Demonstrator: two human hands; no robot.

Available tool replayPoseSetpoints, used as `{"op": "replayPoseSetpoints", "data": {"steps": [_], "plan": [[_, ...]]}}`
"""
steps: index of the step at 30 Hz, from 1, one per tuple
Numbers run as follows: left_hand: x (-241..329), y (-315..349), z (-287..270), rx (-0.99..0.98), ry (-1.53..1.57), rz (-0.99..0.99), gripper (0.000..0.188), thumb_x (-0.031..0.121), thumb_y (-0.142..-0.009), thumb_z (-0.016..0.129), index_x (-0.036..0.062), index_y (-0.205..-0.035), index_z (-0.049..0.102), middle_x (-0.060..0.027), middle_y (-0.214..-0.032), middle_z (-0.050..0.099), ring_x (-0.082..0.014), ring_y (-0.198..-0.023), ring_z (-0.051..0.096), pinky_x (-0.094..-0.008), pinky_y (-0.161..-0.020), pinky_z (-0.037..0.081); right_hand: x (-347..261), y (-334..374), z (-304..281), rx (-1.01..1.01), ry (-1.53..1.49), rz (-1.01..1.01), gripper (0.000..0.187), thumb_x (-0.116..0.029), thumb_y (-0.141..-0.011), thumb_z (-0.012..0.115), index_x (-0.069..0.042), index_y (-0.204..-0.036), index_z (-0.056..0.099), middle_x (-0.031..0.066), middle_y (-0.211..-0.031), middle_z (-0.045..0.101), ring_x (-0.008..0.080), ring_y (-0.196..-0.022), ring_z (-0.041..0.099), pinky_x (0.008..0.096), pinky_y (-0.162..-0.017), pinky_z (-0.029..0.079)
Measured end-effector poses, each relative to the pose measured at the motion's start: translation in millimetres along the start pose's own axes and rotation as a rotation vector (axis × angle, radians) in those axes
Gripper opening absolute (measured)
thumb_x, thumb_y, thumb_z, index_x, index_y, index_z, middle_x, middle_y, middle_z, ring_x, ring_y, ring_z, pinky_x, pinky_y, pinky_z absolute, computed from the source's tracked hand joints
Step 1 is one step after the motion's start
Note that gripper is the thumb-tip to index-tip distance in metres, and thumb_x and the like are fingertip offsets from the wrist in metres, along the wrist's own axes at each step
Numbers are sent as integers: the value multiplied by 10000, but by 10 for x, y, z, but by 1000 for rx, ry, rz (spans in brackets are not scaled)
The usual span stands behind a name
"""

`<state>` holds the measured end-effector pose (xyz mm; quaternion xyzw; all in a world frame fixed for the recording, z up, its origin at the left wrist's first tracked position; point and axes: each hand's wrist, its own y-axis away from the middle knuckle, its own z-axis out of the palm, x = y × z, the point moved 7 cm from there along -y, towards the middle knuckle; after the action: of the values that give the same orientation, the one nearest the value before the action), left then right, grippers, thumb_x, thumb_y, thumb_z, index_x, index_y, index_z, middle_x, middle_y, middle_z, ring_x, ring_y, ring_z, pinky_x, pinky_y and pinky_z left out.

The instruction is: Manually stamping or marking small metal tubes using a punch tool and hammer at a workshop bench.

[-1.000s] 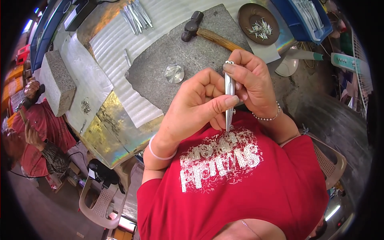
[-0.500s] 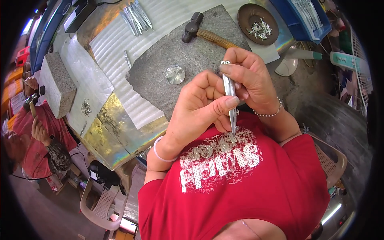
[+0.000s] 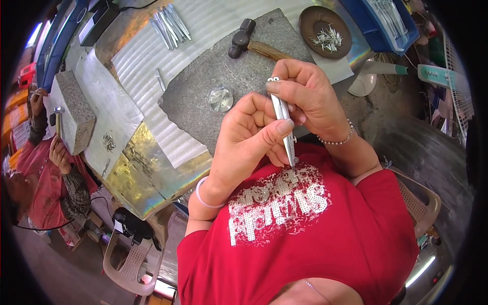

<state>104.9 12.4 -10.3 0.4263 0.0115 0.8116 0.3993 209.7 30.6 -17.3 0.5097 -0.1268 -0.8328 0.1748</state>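
Observation:
Both my hands hold a slim silver metal piece in front of my chest; it looks like a drawing compass (image 3: 282, 109). Its narrow tip points down toward my red shirt, and two small round knobs show at its upper end. My left hand (image 3: 249, 134) is closed around the middle, thumb along the front. Near the top, my right hand (image 3: 307, 94) pinches it between thumb and fingers. On the grey stone slab (image 3: 198, 86) beyond them lie a round shiny metal disc (image 3: 221, 99) and a hammer (image 3: 249, 40) with a wooden handle, partly hidden by my right hand.
A brown dish (image 3: 312, 20) of small metal pins stands at the back right, near a blue bin (image 3: 404, 43). Several silver pieces (image 3: 170, 25) lie on white foam. At left, a co-worker (image 3: 48, 173) holds a hammer beside a stone block (image 3: 73, 112).
My hands and the compass have shifted slightly left, with the compass tilting a little more. The co-worker's hammer has come down toward the stone block.

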Motion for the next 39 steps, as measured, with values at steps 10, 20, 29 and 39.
{"op": "replayPoseSetpoints", "data": {"steps": [10, 20, 29, 39], "plan": [[25, -30, -22, -17, 2, 9, 168, 78, -886, 601, 13, -937, 455, -71, -733, 585, -117, -521, 599, -203, -421, 480, -41, -8, 1, 39, 72, -22, 179, -142, -867, 613, -56, -742, 519, -38, -563, 501, 0, -413, 387, 161, -360, 282], [-33, -50, -42, -19, 86, -10, 176, 110, -892, 599, 17, -933, 455, -63, -717, 576, -118, -488, 585, -200, -407, 469, -15, -13, 8, 51, 56, -5, 170, -150, -872, 604, -55, -754, 528, -38, -570, 499, 1, -416, 388, 160, -358, 281], [-51, 17, -56, -36, 87, -18, 180, 106, -887, 604, 12, -935, 458, -67, -713, 588, -117, -484, 581, -198, -407, 465, 19, 35, 62, 56, 58, -21, 162, -144, -874, 602, -58, -755, 533, -36, -582, 508, -2, -425, 394, 154, -356, 284], [-58, 96, -84, -35, 130, -25, 177, 93, -879, 606, 8, -927, 458, -95, -780, 628, -112, -489, 582, -192, -404, 453, 113, 86, 121, 76, 33, -9, 155, -145, -873, 603, -63, -762, 533, -29, -596, 530, -4, -429, 408, 143, -362, 289]]}}
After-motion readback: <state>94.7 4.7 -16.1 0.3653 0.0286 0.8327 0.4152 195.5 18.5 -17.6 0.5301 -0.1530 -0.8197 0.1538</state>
